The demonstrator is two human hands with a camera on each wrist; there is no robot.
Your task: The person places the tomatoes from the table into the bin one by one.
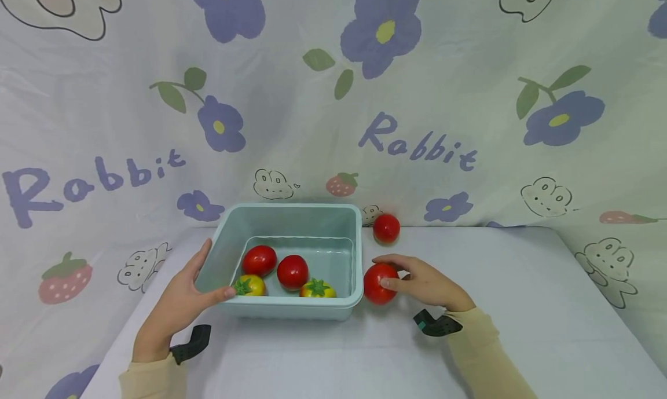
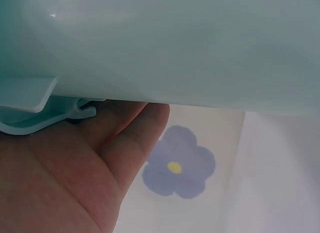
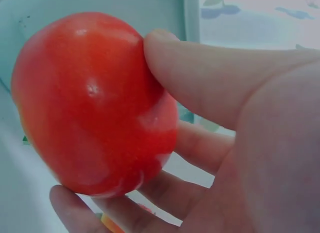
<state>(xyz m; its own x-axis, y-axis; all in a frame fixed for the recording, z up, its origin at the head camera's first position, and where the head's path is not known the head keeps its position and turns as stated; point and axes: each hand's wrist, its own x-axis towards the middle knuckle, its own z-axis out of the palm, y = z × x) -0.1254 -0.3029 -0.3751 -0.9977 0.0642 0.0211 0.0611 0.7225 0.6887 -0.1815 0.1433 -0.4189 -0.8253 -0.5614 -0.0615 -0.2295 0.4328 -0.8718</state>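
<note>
My left hand (image 1: 176,302) holds a pale blue-green plastic bin (image 1: 292,311) at its left front corner, thumb over the rim. In the left wrist view, the fingers (image 2: 135,138) go out of sight under the bin wall. Between thumb and fingertips, my right hand (image 1: 424,280) grips a shiny red tomato (image 1: 380,284), close beside the bin's right wall. The right wrist view shows this tomato (image 3: 95,108) large, thumb on one side and fingers curled beneath. Inside the bin lie two red tomatoes (image 1: 292,272) and two yellow ones (image 1: 318,289) with green star-shaped tops.
Another red tomato (image 1: 386,229) sits behind my right hand, near the back edge of the white-covered table (image 1: 526,306). A printed curtain (image 1: 448,98) with flowers, rabbits and lettering hangs right behind the bin. Each wrist wears a black camera mount (image 1: 438,324).
</note>
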